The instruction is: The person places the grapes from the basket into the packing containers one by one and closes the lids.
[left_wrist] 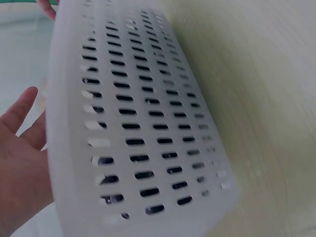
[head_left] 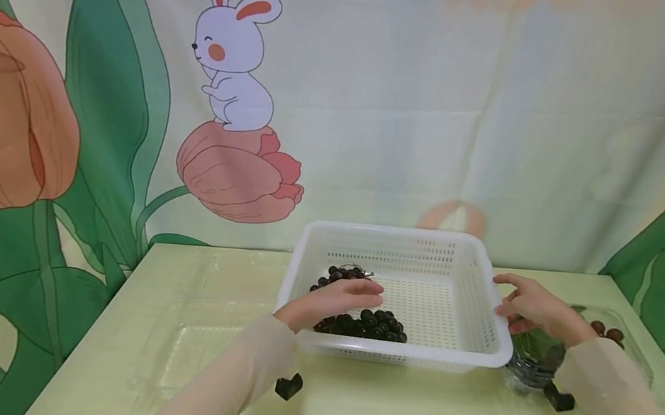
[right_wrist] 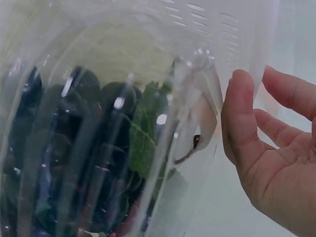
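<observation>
A white plastic basket (head_left: 401,350) with slotted walls stands on the table. Bunches of dark grapes (head_left: 376,325) lie in its left part. Over these grapes, at the basket's left front, my left hand (head_left: 338,300) hovers with fingers loosely extended and holds nothing. On the opposite side, my right hand (head_left: 536,311) holds the basket's right rim, thumb (right_wrist: 240,111) against the outer wall and fingers at the rim's edge. Close by that hand is a clear plastic container (head_left: 530,370), with dark grapes (right_wrist: 64,148) and a green leaf (right_wrist: 145,131) visible through it.
Some reddish grapes (head_left: 607,331) lie in clear plastic packaging at the far right, partly behind my right forearm. Clear plastic trays (head_left: 201,353) lie on the table left of the basket. A cloth backdrop (head_left: 374,99) with a printed rabbit hangs behind the table.
</observation>
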Motion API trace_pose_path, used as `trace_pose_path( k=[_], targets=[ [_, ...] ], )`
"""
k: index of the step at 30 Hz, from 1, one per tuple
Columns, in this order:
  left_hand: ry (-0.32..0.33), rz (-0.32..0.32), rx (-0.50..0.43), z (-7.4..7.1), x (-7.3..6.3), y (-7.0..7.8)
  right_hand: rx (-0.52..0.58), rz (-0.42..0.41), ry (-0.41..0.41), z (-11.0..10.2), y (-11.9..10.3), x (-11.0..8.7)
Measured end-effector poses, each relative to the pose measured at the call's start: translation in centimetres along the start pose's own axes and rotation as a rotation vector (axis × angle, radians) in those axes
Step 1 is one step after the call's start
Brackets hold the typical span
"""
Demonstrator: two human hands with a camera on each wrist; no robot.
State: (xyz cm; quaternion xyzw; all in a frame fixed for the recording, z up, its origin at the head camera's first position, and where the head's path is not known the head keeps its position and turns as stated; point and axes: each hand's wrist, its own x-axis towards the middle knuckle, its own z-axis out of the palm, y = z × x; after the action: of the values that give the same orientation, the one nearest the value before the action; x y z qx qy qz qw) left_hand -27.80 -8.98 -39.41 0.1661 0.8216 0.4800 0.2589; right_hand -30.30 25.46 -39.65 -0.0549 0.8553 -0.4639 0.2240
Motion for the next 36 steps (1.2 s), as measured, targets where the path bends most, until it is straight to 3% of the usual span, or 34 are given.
trace_pose_path(
  k=[8, 19, 29, 36],
  targets=[
    [-0.006, -0.067, 0.064, -0.5, 0.9, -1.0, -0.006, -0.001, -0.024, -0.8, -0.1, 1.0],
    [-0.067, -0.142, 0.104, 0.2, 1.8, -2.6, -0.003, -0.009, -0.02, -0.8, 0.0, 0.9],
    [-0.052, -0.134, 0.24, 0.7, 2.1, -3.2, 0.0, -0.01, -0.012, -0.5, 0.1, 0.7],
    [-0.044, -0.125, 0.266, 0.9, 2.5, -3.6, 0.004, -0.009, -0.001, -0.2, 0.3, 0.5]
  ],
)
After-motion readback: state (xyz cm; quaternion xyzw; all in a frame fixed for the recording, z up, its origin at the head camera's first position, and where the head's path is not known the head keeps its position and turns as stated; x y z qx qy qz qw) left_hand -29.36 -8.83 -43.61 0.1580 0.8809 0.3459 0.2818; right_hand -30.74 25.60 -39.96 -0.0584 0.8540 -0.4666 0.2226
